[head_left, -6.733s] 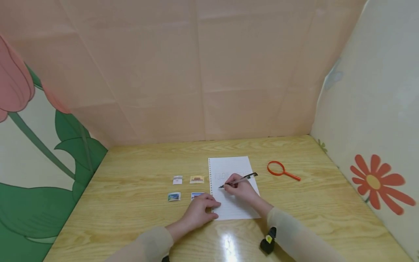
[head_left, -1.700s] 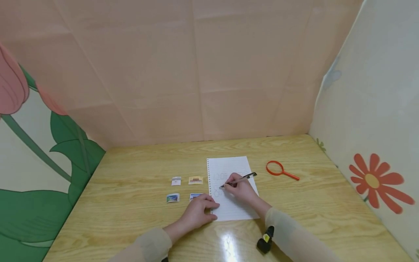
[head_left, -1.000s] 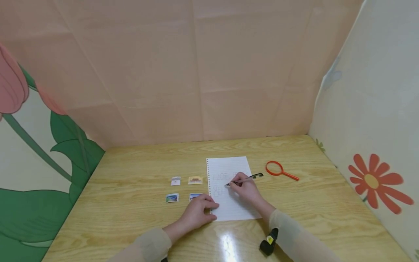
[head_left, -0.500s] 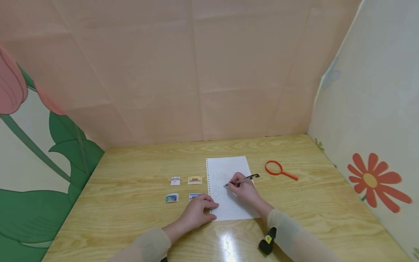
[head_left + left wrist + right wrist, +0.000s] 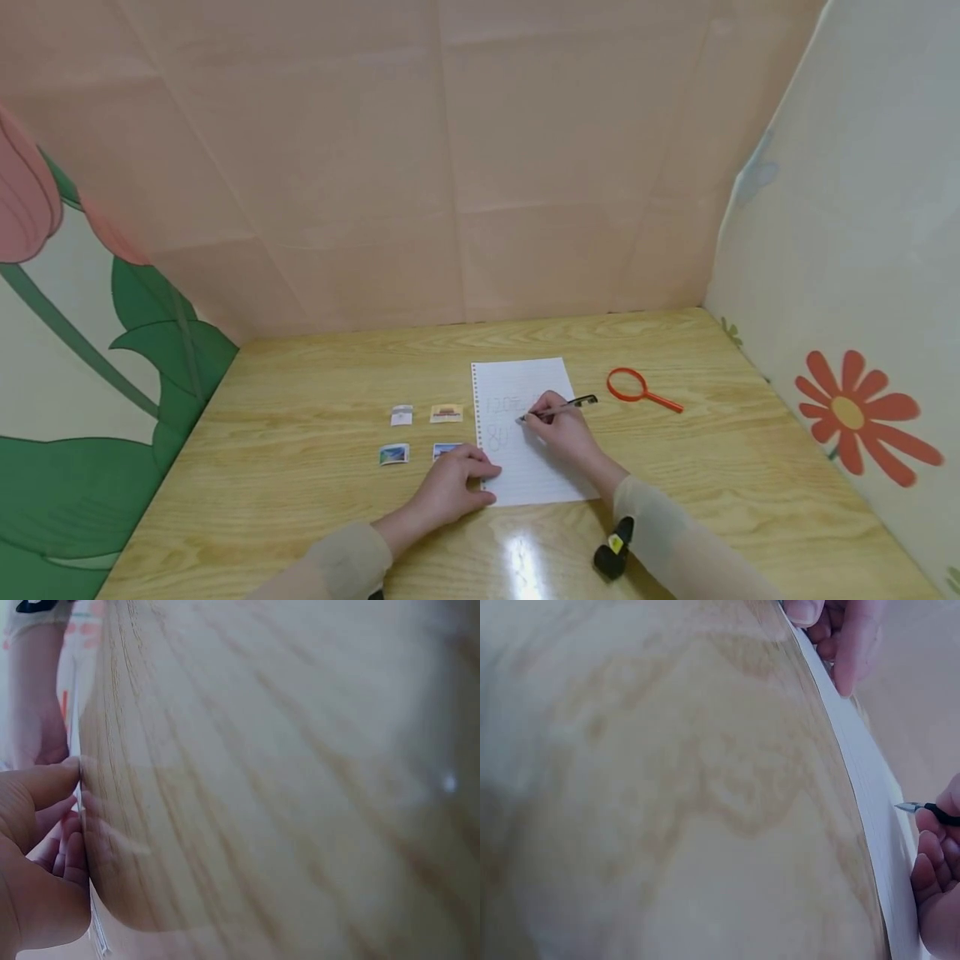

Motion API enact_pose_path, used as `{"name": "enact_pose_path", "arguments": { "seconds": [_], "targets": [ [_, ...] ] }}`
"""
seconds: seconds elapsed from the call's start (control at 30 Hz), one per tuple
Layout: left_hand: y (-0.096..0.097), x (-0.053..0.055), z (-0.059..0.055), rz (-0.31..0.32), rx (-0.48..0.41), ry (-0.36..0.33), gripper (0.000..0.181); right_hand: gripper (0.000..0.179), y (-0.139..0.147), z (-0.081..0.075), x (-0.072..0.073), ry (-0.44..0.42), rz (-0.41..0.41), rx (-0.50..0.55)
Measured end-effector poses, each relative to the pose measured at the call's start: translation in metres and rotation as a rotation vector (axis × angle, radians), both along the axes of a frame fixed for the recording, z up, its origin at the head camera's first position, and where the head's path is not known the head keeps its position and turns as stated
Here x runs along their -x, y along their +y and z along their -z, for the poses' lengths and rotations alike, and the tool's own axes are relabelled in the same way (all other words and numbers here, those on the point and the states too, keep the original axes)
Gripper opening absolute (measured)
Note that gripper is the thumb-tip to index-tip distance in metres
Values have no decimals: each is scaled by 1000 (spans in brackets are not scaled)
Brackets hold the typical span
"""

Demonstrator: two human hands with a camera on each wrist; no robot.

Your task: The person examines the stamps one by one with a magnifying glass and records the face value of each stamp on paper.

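The black-tipped pen (image 5: 574, 403) slants over the lined sheet (image 5: 528, 467), its point beside a lower row of faint marks (whether it touches the paper, I can't tell). The right hand (image 5: 557, 427) has it in a pinching grip. The left hand (image 5: 452, 485) lies at the sheet's left edge, its grip relaxed and holding nothing. Writing the 2nd row seems the step in hand; the next move likely calls for a steady sheet and a small rightward shift of the point. Compared with 6.7 s ago, that lower row is new and the point sits farther right. Beyond, 4 small picture cards (image 5: 447, 413) and a red magnifying glass (image 5: 665, 403) rest on the surface (image 5: 315, 417).
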State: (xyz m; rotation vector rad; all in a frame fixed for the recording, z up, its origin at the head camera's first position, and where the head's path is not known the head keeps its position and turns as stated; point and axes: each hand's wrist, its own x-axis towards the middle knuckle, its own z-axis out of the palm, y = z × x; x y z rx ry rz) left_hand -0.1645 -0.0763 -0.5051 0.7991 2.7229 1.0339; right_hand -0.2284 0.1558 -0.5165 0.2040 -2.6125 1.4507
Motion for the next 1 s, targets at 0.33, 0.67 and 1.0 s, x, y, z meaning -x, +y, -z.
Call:
{"name": "enact_pose_path", "arguments": {
  "seconds": [0.33,0.67,1.0],
  "targets": [
    [-1,-1,0,10,-21,12,35,16,9,-3,-8,5,-17,-21],
    [-1,-1,-1,8,-8,-1,36,14,2,-4,-13,-30,-113,17],
    [-1,-1,0,13,-18,5,37,16,-1,0,-13,73,-74,-31]
  ]
}}
